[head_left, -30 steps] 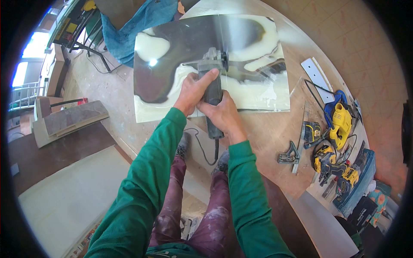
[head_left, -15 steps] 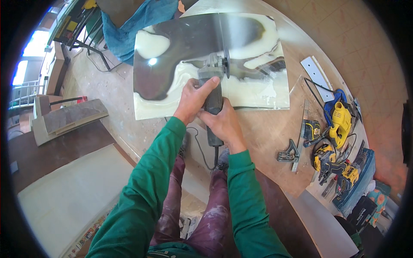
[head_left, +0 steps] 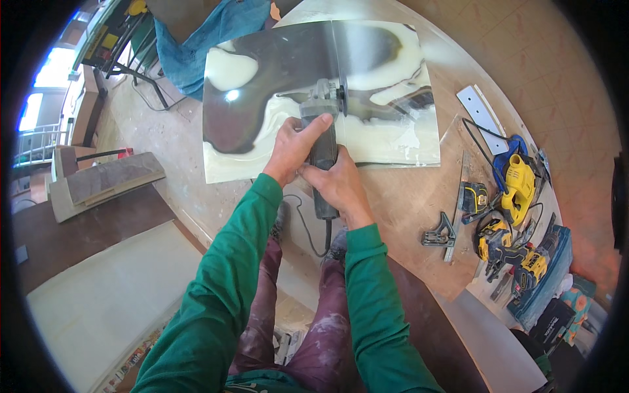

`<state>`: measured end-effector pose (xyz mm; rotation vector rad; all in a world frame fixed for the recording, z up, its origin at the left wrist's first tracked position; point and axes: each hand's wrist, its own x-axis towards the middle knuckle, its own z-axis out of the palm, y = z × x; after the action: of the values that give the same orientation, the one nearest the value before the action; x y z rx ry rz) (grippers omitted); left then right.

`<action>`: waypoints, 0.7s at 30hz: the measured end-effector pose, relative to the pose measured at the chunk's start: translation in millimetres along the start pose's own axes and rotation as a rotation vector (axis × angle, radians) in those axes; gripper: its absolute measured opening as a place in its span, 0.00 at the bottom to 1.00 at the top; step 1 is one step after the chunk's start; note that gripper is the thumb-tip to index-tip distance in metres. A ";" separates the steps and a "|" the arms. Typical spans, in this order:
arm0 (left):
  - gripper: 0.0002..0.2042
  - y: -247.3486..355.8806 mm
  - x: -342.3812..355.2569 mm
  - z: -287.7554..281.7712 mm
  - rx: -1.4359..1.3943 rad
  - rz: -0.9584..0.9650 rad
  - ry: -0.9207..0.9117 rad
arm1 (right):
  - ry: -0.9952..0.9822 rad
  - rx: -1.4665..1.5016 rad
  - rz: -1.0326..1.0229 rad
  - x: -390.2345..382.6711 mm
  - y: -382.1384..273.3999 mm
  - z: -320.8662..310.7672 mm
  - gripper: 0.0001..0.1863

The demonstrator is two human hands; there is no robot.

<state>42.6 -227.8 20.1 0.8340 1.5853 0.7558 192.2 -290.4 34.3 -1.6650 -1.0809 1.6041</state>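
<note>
Both hands grip a dark angle grinder (head_left: 323, 150). My left hand (head_left: 292, 147) wraps its body just behind the grey gear head, thumb on top. My right hand (head_left: 341, 184) holds the rear of the body from the right, fingers partly hidden beneath. The thin disc (head_left: 343, 99) stands on edge at the right of the head, over a glossy tile (head_left: 288, 59) with dark brown and cream swirls. A straight line runs across the tile at the disc, from its far edge toward me. From the grinder's rear the cord (head_left: 328, 239) drops toward my feet.
The tile lies on a large board (head_left: 400, 203). At the right sit yellow power tools (head_left: 519, 187), a combination square (head_left: 440, 234) and a pale strip with holes (head_left: 481, 118). A blue cloth (head_left: 196, 52) hangs far left, near a tile offcut (head_left: 111, 180).
The grinder and both hands have shifted very slightly away from me and to the left. My grip looks the same, and the tile has hardly moved.
</note>
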 end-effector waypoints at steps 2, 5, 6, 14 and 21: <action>0.53 0.4 0.3 0.7 -0.011 0.002 -0.005 | 0.001 0.015 0.003 0.3 -1.9 -0.1 0.48; 0.53 4.2 0.2 0.7 -0.005 0.003 -0.011 | 0.002 0.020 0.008 1.8 -2.2 -0.1 0.47; 0.53 5.4 0.5 0.6 0.002 0.004 -0.012 | 0.002 0.011 0.009 3.0 -2.2 -0.4 0.47; 0.54 6.3 7.5 -0.5 0.006 -0.006 -0.014 | 0.012 0.007 -0.008 7.9 -5.4 0.9 0.46; 0.53 6.7 12.7 0.1 -0.020 0.001 -0.018 | 0.016 0.008 -0.007 12.9 -7.3 1.6 0.47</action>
<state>42.1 -213.6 18.9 0.8252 1.5591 0.7611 188.8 -275.8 33.7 -1.6645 -1.0698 1.5855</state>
